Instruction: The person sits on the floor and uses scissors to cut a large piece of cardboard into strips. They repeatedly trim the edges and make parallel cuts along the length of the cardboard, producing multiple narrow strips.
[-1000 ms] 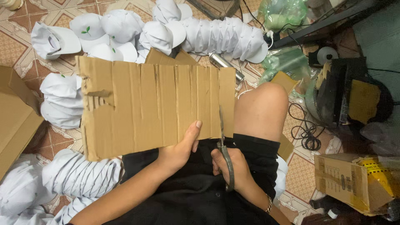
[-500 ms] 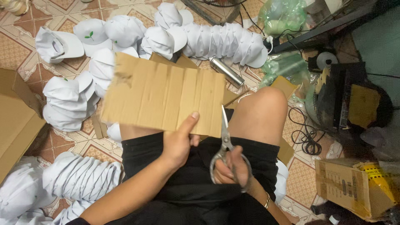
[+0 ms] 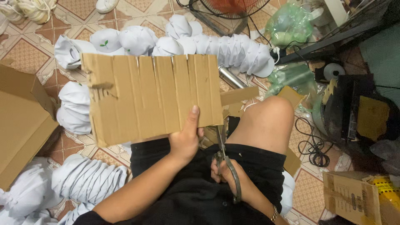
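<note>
My left hand grips the lower edge of a brown cardboard sheet, thumb on top, holding it flat above my lap. The sheet has several slits along its far edge and a torn patch at the left. My right hand holds metal scissors by the handles, over my black shorts. The blades point up at the sheet's lower right corner. A cut cardboard strip lies just past the sheet's right edge, beside my bare knee.
Stacks of white caps lie on the tiled floor beyond and left of the sheet. An open cardboard box sits at the left. Green plastic bags, a fan base, cables and a small box crowd the right.
The cardboard sheet has swung back to face the camera flat and slid left. My right hand with the scissors has dropped lower, toward my lap.
</note>
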